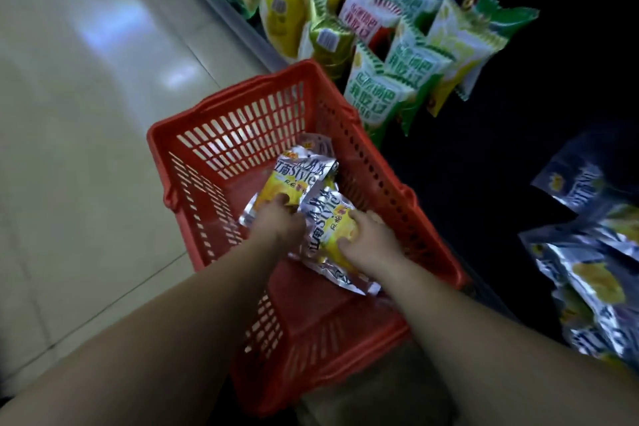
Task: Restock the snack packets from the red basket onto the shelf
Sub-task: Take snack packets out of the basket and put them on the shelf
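- Red basket [242, 121] sits mid-frame on the floor [86, 79], its long axis running from 11 o'clock to 5 o'clock, and both my forearms reach into it from 6 o'clock.
- My left hand [276, 218] is inside the basket, seen from the back. The fingers curl down onto the far packet [294, 176] and grip its near end.
- The far packet is silver foil with a yellow print. It lies flat on the basket bottom, pointing toward 12 o'clock.
- My right hand [370, 239] holds the near packet [328, 218], thumb on the yellow face and fingers wrapped over the edge at 3 o'clock.
- The near packet has the same silver and yellow design. It is tilted, overlaps the far packet's 3 o'clock side, and is close to the basket's right wall.
- A third packet [318, 145] pokes out behind the far one at 12 o'clock, mostly hidden, only its foil top showing.
- The shelf [221, 0] runs along the top of the frame from 12 to 2 o'clock, with the basket's far corner just beside it.
- Yellow packets [283, 10] stand at 12 o'clock and green-and-white packets [408, 69] stand in rows at 1 o'clock.
- Silver packets [594, 287] matching the basket ones are piled at 4 o'clock in a dark lower area, blurred.
- The floor is pale glossy tile filling 8 to 11 o'clock.
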Tool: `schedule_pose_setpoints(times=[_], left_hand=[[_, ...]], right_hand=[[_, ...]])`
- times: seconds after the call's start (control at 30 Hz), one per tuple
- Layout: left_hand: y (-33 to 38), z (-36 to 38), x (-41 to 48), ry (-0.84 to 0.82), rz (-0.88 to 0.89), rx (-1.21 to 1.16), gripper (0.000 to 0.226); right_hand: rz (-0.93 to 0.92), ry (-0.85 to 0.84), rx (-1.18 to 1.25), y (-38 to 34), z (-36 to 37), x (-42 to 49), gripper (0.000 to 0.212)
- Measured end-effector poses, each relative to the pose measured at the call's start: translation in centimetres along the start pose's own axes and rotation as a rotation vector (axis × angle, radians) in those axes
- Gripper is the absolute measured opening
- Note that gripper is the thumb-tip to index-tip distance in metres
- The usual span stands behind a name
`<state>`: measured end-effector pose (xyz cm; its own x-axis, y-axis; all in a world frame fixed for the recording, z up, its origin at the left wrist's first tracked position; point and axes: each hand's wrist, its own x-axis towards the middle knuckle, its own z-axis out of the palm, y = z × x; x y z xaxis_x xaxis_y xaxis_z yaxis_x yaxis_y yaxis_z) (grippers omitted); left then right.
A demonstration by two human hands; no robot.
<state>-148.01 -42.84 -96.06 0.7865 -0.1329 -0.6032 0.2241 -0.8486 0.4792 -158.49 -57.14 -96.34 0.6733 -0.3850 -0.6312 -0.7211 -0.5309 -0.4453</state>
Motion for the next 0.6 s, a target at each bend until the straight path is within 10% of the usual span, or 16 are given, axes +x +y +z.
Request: schedule_pose_setpoints(times=[0.27,0.6], left_hand=[[-3.6,1.9,10.6,-0.045,-0.097,0.15,0.105],[-4.0,0.2,9.1,-0.183,-0.222,-0.157,0.029]], right_hand=[[0.167,-0.087,-0.004,1.8,4.4,2.9,0.095],[0.059,0.016,-0.182,-0.3,3.7,3.9,0.094]])
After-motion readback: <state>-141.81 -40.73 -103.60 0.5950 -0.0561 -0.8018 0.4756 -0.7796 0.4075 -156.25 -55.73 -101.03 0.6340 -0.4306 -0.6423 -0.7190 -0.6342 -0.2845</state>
